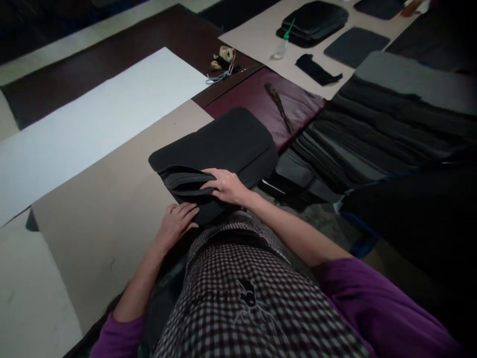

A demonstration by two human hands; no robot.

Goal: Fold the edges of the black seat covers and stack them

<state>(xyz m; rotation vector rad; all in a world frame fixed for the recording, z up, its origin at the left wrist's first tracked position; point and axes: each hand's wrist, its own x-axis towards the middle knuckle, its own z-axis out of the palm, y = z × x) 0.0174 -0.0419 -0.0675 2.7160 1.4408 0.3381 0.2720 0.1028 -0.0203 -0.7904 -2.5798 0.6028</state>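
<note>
A stack of dark, round-cornered flat sheets (223,136) lies at the near edge of the table in front of me. The front edges of several sheets are parted and bowed upward. My right hand (227,186) grips these lifted edges, with its thumb and fingers spread between layers. Beside it, my left hand (178,223) rests with fingers stretched over the lowest part of the stack, close to the table edge. I cannot make out the sheets' exact material.
White paper (104,109) and beige board (112,209) cover the table to the left. Farther right are a glue bottle with a green nozzle (281,47), another stack of dark sheets (316,20) and a brush-like tool (278,104). Large layered dark piles (372,114) stand on the right.
</note>
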